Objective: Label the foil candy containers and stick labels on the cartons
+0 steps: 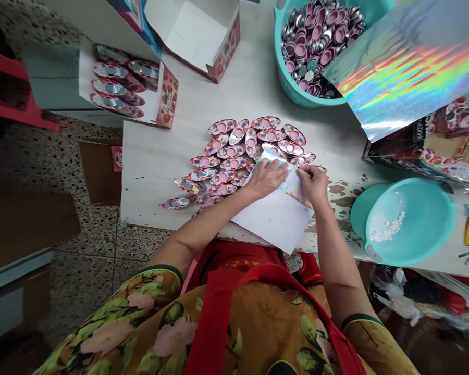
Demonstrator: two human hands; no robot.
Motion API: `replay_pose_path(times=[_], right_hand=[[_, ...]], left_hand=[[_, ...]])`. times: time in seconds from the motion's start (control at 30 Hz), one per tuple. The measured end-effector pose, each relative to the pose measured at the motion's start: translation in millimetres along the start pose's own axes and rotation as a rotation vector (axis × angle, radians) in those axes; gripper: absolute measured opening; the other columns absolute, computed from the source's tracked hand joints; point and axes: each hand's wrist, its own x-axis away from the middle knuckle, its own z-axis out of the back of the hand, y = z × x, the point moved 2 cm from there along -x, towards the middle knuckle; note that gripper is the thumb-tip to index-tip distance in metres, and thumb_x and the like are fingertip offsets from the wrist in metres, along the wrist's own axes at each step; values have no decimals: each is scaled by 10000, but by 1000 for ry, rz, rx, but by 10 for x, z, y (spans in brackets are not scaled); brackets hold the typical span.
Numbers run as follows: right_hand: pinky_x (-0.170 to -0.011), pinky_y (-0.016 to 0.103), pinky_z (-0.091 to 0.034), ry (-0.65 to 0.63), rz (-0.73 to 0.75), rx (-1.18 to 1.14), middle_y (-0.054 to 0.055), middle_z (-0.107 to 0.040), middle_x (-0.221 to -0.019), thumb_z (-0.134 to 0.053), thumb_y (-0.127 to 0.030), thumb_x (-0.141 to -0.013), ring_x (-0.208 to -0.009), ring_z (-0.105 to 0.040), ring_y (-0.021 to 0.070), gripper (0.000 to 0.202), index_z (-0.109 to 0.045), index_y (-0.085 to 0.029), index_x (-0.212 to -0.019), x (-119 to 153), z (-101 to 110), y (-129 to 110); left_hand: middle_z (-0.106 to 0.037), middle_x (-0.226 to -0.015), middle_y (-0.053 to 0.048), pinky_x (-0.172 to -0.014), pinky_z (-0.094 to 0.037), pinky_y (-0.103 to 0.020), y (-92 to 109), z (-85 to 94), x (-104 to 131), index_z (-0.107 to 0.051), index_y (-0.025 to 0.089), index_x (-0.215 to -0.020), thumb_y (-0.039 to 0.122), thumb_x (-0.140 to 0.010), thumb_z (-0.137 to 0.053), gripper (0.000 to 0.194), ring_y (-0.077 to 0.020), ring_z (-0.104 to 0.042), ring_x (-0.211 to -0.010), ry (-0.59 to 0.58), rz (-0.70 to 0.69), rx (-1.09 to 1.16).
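Note:
A white sheet (pixel 276 221) lies in front of me near the table's front edge, with a shiny rainbow holographic part (pixel 293 183) showing at its upper side. My left hand (pixel 264 178) lies across that upper part, fingers stretched out over it. At the holographic part's right side, my right hand (pixel 313 183) has thumb and fingers pinched together; the piece between the fingertips is too small to make out. Beyond and left of the hands stand several oval pink-and-red printed packs (pixel 230 151), each with a round pink recess on top. The sheet overlaps some of them.
A teal tub (pixel 283 78) of small pink and silver caps stands at the back, partly under a large holographic sheet (pixel 410 67). Another teal tub (pixel 430 224) at right holds small white pieces. Printed boxes (pixel 167 99) are at the back left; a filled carton (pixel 398 140) stands right.

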Motion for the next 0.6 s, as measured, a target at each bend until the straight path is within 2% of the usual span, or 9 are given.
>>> replay_pose_path(times=[0.07,0.13,0.2,0.27,0.3,0.37,0.47,0.53,0.6], right_hand=[[-823,402,-474,14,5,51,77,-719,-888,-581,-383,-836,-827,-606,245,228,-692,-192,-891,-34,33,-20],[-910,476,-443,112,53,205,101,-707,-950,-593,-367,-841,-954,-597,293,202,-700,-202,-884,-40,80,-113],[-974,550,-392,256,120,328,136,-671,-1088,-595,-379,-865,-1100,-553,342,218,-709,-214,-952,1,116,-292],[-966,551,-405,301,208,290,158,-616,-1196,-577,-433,-896,-1150,-535,346,311,-687,-225,-1099,85,89,-546],[-936,523,-436,251,247,209,157,-602,-1210,-565,-467,-905,-1120,-555,329,366,-662,-229,-1165,135,41,-688],[-825,441,-492,17,255,-19,129,-629,-1126,-560,-528,-901,-962,-606,273,431,-636,-229,-1202,235,-133,-966],[-684,347,-483,-361,106,-321,59,-664,-860,-637,-557,-837,-724,-593,196,392,-664,-207,-1011,341,-509,-1294],[-626,307,-442,-490,41,-399,20,-627,-707,-681,-531,-796,-632,-547,160,340,-640,-197,-839,350,-761,-1444],[-574,280,-385,-528,51,-380,-6,-586,-630,-687,-492,-781,-575,-487,131,310,-601,-197,-740,310,-979,-1560]], left_hand=[[-664,-1320,-71,-1022,-367,-446,29,81,190,-681,205,-1038,207,-1012,-452,231,-247,-555,-1250,45,-24,127],[-731,-1129,-46,-1002,-391,-414,45,233,369,-673,208,-913,218,-975,-533,154,-224,-609,-1152,167,69,290],[-731,-937,-25,-917,-445,-357,14,427,533,-645,207,-854,230,-925,-608,84,-189,-650,-977,350,312,479],[-688,-813,0,-783,-478,-288,-51,605,683,-612,203,-824,230,-879,-654,74,-146,-639,-794,495,572,671],[-665,-773,13,-721,-477,-260,-90,677,750,-598,202,-816,230,-860,-667,87,-129,-622,-728,536,665,755],[-623,-719,34,-648,-458,-228,-179,790,875,-581,200,-798,230,-830,-684,111,-104,-586,-647,593,767,859],[-604,-710,41,-631,-443,-213,-329,878,1075,-587,195,-782,232,-791,-707,125,-90,-557,-632,679,846,887],[-603,-706,41,-633,-445,-210,-434,891,1216,-595,193,-778,245,-778,-714,130,-90,-555,-638,726,892,915],[-605,-691,40,-631,-451,-211,-556,891,1351,-599,190,-779,270,-775,-721,146,-95,-564,-638,765,958,947]])
